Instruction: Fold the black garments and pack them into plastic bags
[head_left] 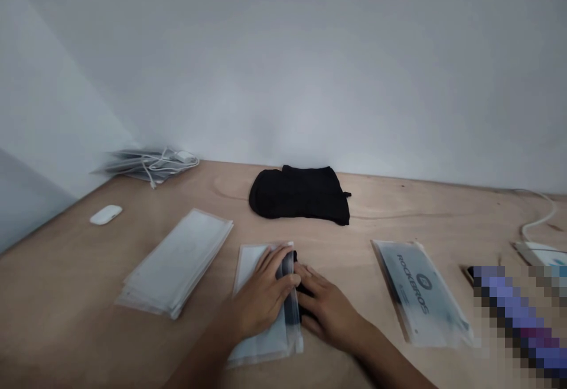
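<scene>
I am standing in a plain room, of a home or a small office, I cannot tell which: smooth pale walls (310, 82), a wooden worktop (80, 265), plastic pouches (177, 262) in a stack, a white cable (151, 180).

Middle pouch (257, 345): frosted white. Fabric (291, 311) at its edge: looks black, partly hidden. Mitt (301, 194): solid black. Right pouch (436, 324): milky, dark lettering. Pouch stack (177, 262): whitish. Bench (336, 247): tan wood grain.
</scene>
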Demonstrator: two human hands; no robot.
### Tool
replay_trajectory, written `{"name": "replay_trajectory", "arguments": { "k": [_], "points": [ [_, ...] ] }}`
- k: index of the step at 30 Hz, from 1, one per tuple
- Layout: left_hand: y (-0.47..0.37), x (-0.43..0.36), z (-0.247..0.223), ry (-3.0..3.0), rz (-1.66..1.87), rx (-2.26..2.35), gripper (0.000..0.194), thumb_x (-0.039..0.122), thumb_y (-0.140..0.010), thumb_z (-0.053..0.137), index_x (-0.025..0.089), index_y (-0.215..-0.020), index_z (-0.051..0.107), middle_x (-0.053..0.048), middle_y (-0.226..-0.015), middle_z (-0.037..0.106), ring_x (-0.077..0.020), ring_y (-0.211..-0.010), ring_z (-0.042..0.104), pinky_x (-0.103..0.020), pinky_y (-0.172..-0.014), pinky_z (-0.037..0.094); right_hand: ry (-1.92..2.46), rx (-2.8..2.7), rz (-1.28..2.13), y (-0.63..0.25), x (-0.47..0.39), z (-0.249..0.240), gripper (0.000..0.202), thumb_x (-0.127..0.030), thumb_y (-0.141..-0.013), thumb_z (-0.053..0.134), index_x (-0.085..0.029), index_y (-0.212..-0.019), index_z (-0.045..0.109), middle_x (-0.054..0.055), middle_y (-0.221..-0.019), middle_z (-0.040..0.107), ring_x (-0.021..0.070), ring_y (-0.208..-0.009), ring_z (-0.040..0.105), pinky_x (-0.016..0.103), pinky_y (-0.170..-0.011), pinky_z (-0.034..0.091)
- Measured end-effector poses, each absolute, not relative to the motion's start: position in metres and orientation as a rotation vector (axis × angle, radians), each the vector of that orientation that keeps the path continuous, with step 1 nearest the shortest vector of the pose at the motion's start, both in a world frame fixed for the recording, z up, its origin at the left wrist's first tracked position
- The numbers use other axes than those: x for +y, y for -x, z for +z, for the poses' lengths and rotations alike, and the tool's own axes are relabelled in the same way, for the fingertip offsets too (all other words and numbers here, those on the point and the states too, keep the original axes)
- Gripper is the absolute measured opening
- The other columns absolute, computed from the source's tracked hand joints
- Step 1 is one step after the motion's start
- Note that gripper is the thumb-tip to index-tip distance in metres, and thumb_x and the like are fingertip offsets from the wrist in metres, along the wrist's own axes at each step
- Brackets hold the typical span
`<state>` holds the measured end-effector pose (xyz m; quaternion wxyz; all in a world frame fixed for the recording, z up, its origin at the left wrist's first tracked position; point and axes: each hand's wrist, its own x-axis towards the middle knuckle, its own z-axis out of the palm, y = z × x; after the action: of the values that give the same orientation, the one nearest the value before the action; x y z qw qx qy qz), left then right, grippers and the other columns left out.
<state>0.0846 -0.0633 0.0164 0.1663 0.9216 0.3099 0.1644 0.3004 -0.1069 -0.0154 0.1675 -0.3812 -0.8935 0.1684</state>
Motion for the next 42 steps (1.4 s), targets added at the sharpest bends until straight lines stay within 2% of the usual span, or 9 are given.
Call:
{"name": "replay_trajectory", "arguments": {
  "k": [9,15,20,24,27,31,36,39,42],
  "points": [
    [-0.083,-0.064,0.018,-2.653,0.462,0.84,0.022,0.02,-0.104,0.042,0.022,-0.104,0.064,-0.009,-0.162,0.034,-0.0301,-0.151,0.027,-0.059,-0.122,0.025,1.003,-2.496,0.57,-0.286,-0.103,-0.024,0.044,-0.028,-0.089,0.068,-0.023,-0.133,0.064,0.012,-0.147,0.056,0.0292,-0.145,0.04,0.052,-0.123,0.026],
    [-0.084,-0.068,0.023,-2.639,0.479,0.867,0.018,0.016,-0.102,0.046,0.02,-0.104,0.064,-0.011,-0.16,0.036,-0.0307,-0.15,0.029,-0.055,-0.121,0.028,0.941,-2.268,0.856,-0.313,-0.102,-0.014,0.068,-0.037,-0.084,0.079,-0.028,-0.146,0.053,0.012,-0.158,0.043,0.0303,-0.146,0.039,0.05,-0.118,0.036],
    [-0.083,-0.069,0.026,-2.643,0.47,0.845,0.018,0.019,-0.103,0.045,0.021,-0.1,0.063,-0.009,-0.161,0.034,-0.0295,-0.15,0.03,-0.055,-0.121,0.029,0.95,-2.368,0.732,-0.316,-0.106,-0.011,0.043,-0.028,-0.094,0.068,-0.032,-0.137,0.061,0.007,-0.155,0.048,0.0253,-0.144,0.042,0.051,-0.122,0.029],
    [-0.083,-0.069,0.03,-2.672,0.43,0.791,0.02,0.013,-0.1,0.044,0.02,-0.098,0.062,-0.011,-0.162,0.034,-0.0302,-0.151,0.027,-0.059,-0.121,0.027,0.993,-2.441,0.571,-0.295,-0.108,-0.019,0.022,-0.031,-0.096,0.064,-0.031,-0.116,0.074,0.005,-0.143,0.061,0.0247,-0.144,0.043,0.051,-0.124,0.024],
    [-0.084,-0.07,0.031,-2.684,0.416,0.77,0.021,0.009,-0.096,0.047,0.021,-0.101,0.064,-0.011,-0.162,0.033,-0.032,-0.151,0.026,-0.062,-0.12,0.026,1.012,-2.438,0.516,-0.283,-0.109,-0.028,0.018,-0.028,-0.094,0.064,-0.03,-0.107,0.077,0.003,-0.125,0.071,0.0249,-0.139,0.048,0.051,-0.125,0.019],
    [-0.087,-0.072,0.032,-2.675,0.436,0.794,0.021,0.012,-0.095,0.053,0.023,-0.107,0.066,-0.01,-0.163,0.032,-0.0334,-0.152,0.025,-0.062,-0.119,0.026,1.059,-2.445,0.5,-0.281,-0.113,-0.032,0.022,-0.025,-0.091,0.063,-0.03,-0.108,0.077,0.004,-0.117,0.074,0.0253,-0.135,0.051,0.053,-0.125,0.013],
    [-0.088,-0.082,0.035,-2.686,0.418,0.912,0.039,0.016,-0.094,0.061,0.023,-0.132,0.059,-0.014,-0.163,0.032,-0.0359,-0.152,0.025,-0.063,-0.118,0.029,1.244,-2.457,0.501,-0.293,-0.119,-0.024,0.02,-0.028,-0.09,0.064,-0.027,-0.104,0.078,0.009,-0.135,0.065,0.0264,-0.139,0.048,0.054,-0.125,0.013],
    [-0.084,-0.096,0.035,-2.696,0.405,0.924,0.04,0.029,-0.092,0.068,0.022,-0.13,0.06,-0.014,-0.161,0.036,-0.0371,-0.151,0.026,-0.061,-0.119,0.03,1.323,-2.459,0.465,-0.304,-0.119,-0.019,0.03,-0.029,-0.09,0.066,-0.029,-0.119,0.073,0.01,-0.151,0.053,0.0282,-0.147,0.038,0.057,-0.124,0.014],
    [-0.079,-0.109,0.03,-2.713,0.392,0.878,0.051,0.04,-0.083,0.08,0.023,-0.128,0.063,-0.013,-0.162,0.034,-0.0384,-0.151,0.025,-0.059,-0.118,0.033,1.324,-2.447,0.454,-0.314,-0.117,-0.016,0.037,-0.026,-0.09,0.065,-0.032,-0.127,0.069,0.009,-0.154,0.049,0.0272,-0.148,0.035,0.057,-0.123,0.015]
  ]
}}
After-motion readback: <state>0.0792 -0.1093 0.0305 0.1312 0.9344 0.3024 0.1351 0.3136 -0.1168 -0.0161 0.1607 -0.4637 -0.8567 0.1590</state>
